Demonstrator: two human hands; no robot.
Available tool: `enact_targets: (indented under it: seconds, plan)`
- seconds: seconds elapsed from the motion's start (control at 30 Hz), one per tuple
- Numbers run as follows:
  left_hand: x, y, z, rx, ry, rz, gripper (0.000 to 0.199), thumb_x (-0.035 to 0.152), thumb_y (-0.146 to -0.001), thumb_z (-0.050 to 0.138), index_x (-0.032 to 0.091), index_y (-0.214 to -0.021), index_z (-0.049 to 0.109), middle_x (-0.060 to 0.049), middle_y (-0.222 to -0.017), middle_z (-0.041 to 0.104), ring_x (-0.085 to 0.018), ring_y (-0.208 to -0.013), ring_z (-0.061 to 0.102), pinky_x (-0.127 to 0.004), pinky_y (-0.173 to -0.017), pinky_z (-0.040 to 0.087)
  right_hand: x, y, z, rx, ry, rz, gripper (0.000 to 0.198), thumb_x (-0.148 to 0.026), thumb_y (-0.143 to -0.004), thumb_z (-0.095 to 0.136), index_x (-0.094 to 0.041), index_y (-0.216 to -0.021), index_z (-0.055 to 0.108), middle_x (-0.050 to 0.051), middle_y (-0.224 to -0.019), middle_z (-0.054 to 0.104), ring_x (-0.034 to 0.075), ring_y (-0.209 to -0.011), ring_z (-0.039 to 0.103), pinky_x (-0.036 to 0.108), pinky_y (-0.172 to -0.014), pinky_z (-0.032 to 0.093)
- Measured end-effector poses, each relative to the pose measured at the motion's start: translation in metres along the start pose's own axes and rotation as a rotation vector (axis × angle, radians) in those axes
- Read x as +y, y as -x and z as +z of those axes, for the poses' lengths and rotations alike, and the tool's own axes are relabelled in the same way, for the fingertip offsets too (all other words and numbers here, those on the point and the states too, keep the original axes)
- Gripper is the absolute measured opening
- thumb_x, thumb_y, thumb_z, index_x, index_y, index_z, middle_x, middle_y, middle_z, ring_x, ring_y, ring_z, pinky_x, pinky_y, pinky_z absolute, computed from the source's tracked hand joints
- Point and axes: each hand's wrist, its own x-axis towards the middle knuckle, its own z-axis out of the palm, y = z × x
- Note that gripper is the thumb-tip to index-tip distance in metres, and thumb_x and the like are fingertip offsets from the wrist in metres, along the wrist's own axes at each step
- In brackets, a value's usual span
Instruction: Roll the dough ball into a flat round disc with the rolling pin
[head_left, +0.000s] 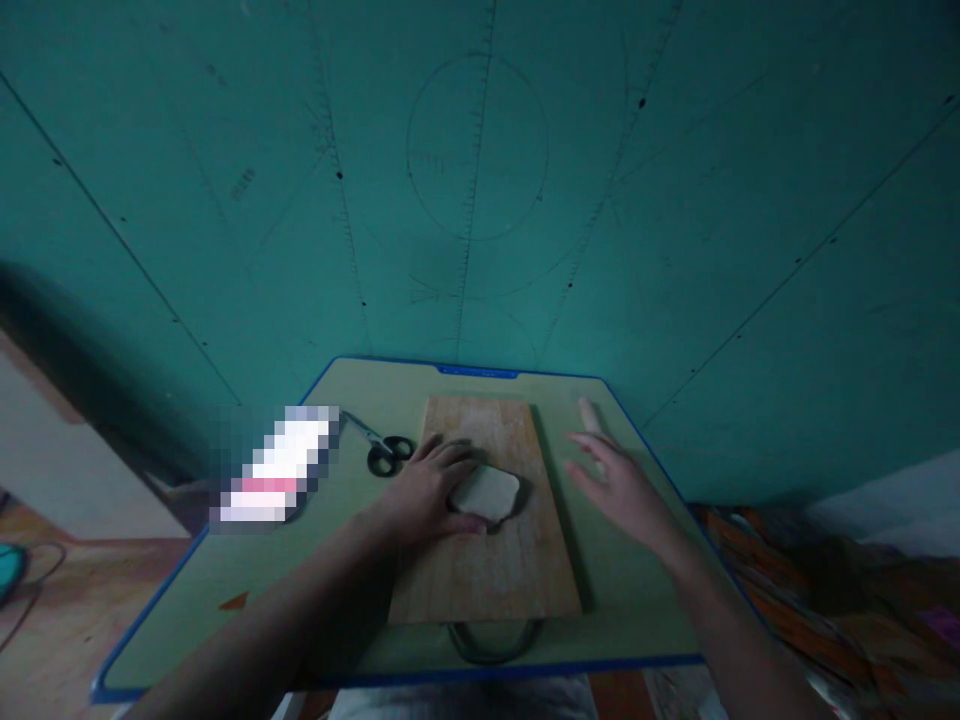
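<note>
A pale, flat, rounded slab that looks like dough [487, 494] lies on a wooden cutting board [487, 585]. My left hand [433, 490] is around its left side, with the thumb at the near edge and the fingers at the far left edge. To the right of the board, my right hand [611, 480] hovers with its fingers apart and nothing in them. Just beyond that hand lies a light wooden rolling pin [589, 415], partly hidden behind the fingers. Flour-like dust marks the board's surface.
Black-handled scissors [384, 450] lie left of the board. A blurred-out bright phone-like object [281, 465] stands at the table's left edge. An orange scrap [234, 601] is at the near left. The blue-rimmed table [630, 630] meets a green wall [480, 200].
</note>
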Motion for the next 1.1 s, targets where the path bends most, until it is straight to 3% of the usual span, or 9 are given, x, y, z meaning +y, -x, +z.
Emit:
enact_targets:
  seconds: [0.13, 0.27, 0.43, 0.57, 0.8, 1.1]
  plan:
    - [0.002, -0.002, 0.001, 0.036, 0.013, 0.006, 0.079, 0.067, -0.069, 0.072, 0.015, -0.127, 0.06, -0.018, -0.132, 0.061, -0.034, -0.127, 0.052, -0.056, -0.114, 0.03, -0.047, -0.007, 0.032, -0.352, -0.056, -0.148, 0.063, -0.043, -0.085, 0.067, -0.023, -0.141, 0.048, 0.011, -0.145, 0.05, 0.026, -0.134, 0.046, 0.042, -0.109, 0.041]
    - [0.001, -0.001, -0.001, 0.072, 0.037, 0.033, 0.076, 0.067, -0.068, 0.073, 0.015, -0.124, 0.063, -0.017, -0.124, 0.065, -0.034, -0.119, 0.057, -0.054, -0.108, 0.037, -0.061, -0.019, 0.045, -0.468, -0.027, -0.194, 0.08, -0.047, -0.075, 0.077, -0.022, -0.145, 0.046, 0.012, -0.146, 0.049, 0.028, -0.135, 0.044, 0.043, -0.11, 0.039]
    - [-0.002, 0.001, -0.004, 0.135, 0.073, 0.044, 0.081, 0.072, -0.066, 0.071, 0.014, -0.122, 0.063, -0.017, -0.118, 0.067, -0.033, -0.11, 0.06, -0.05, -0.096, 0.045, -0.059, -0.019, 0.043, -0.453, -0.052, -0.19, 0.085, -0.043, -0.072, 0.08, -0.024, -0.147, 0.043, 0.012, -0.143, 0.052, 0.028, -0.132, 0.047, 0.043, -0.107, 0.041]
    - [0.001, 0.002, -0.006, 0.164, 0.097, 0.083, 0.077, 0.07, -0.07, 0.069, 0.012, -0.121, 0.062, -0.018, -0.113, 0.069, -0.033, -0.105, 0.062, -0.048, -0.09, 0.048, -0.059, -0.016, 0.045, -0.403, -0.113, -0.199, 0.076, -0.037, -0.071, 0.08, -0.022, -0.14, 0.05, 0.011, -0.133, 0.059, 0.027, -0.125, 0.053, 0.042, -0.103, 0.044]
    - [0.01, 0.004, -0.011, 0.149, 0.141, 0.055, 0.07, 0.062, -0.074, 0.072, 0.015, -0.124, 0.059, -0.016, -0.116, 0.068, -0.03, -0.107, 0.062, -0.046, -0.093, 0.049, -0.067, -0.012, 0.048, -0.346, -0.223, -0.125, 0.065, -0.027, -0.069, 0.079, -0.025, -0.13, 0.054, 0.008, -0.126, 0.064, 0.026, -0.116, 0.059, 0.039, -0.095, 0.048]
    - [0.019, 0.004, -0.011, 0.104, 0.13, 0.002, 0.07, 0.065, -0.075, 0.068, 0.018, -0.125, 0.057, -0.013, -0.111, 0.068, -0.03, -0.104, 0.063, -0.045, -0.091, 0.051, -0.072, -0.009, 0.045, -0.341, -0.165, -0.041, 0.048, -0.025, -0.067, 0.078, -0.024, -0.112, 0.062, 0.006, -0.109, 0.07, 0.026, -0.1, 0.066, 0.034, -0.079, 0.048]
